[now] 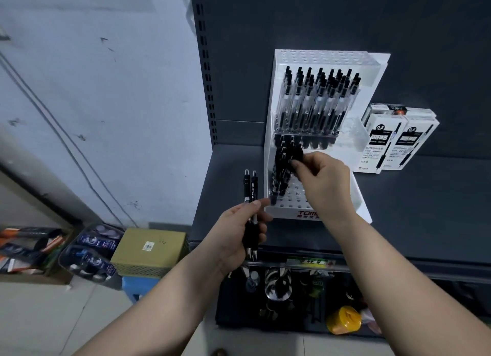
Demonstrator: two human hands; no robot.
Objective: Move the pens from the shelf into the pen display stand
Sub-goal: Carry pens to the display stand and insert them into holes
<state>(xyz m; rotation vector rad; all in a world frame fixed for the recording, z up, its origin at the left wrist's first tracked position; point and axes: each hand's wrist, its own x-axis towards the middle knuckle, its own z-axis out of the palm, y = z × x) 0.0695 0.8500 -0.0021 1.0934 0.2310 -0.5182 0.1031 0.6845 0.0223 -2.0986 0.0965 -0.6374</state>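
Our left hand (239,228) grips two black pens (250,188) upright, just left of the pen display stand (372,71) on the shelf (411,209). Our right hand (324,180) pinches a single pen (297,156) over the near tier, beside seated pens. We should line its tip over a free hole and lower it straight, sparing its neighbours.

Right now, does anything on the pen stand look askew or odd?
Nothing spilled or damaged. The lower pens lean bunched at the left of the stand, unlike the neat upper rows; holes beside them are empty.
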